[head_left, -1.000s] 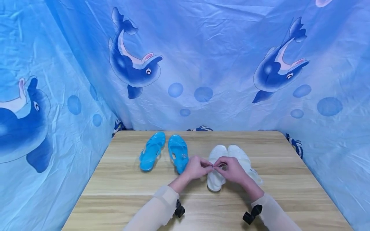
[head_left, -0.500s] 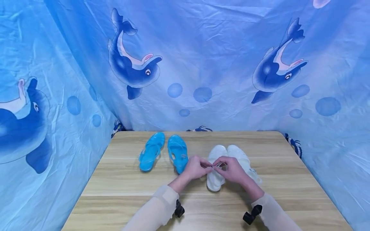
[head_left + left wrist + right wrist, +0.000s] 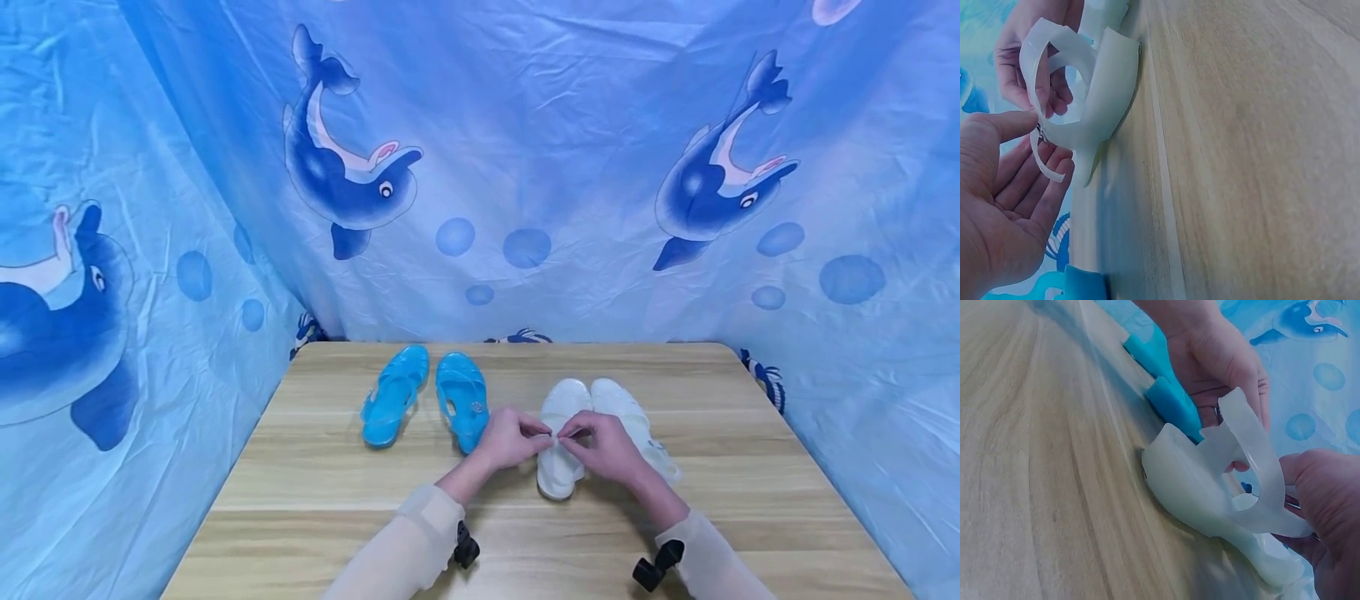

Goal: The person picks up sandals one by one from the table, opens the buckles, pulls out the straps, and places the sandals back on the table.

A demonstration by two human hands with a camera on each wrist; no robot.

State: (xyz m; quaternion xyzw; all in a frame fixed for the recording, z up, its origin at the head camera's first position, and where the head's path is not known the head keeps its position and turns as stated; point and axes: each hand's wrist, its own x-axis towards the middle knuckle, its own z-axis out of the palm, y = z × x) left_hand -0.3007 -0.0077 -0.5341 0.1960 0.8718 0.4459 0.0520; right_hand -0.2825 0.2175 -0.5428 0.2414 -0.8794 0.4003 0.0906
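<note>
A white sandal [image 3: 557, 477] lies on the wooden table in front of me, its ankle strap [image 3: 1034, 62] raised in a loop. My left hand [image 3: 510, 437] pinches the strap at its small metal buckle [image 3: 1041, 133] between thumb and fingers. Past the buckle, the strap's loose end curves down over the left fingers. My right hand [image 3: 603, 446] is just to the right, thumb and forefinger tips together at the strap beside the buckle. The second white sandal [image 3: 622, 402] lies close on the right, partly behind my right hand.
A pair of blue sandals stands on the left of the table [image 3: 315, 517]: one blue sandal [image 3: 392, 400] farther left, the other blue sandal [image 3: 460, 392] partly behind my left hand. A blue dolphin-print cloth [image 3: 480, 167] hangs around the table's back and sides.
My right hand's fingertips have shifted slightly right, a little apart from the left ones, and the strap seen between its fingers no longer shows in the head view. The left hand stays put.
</note>
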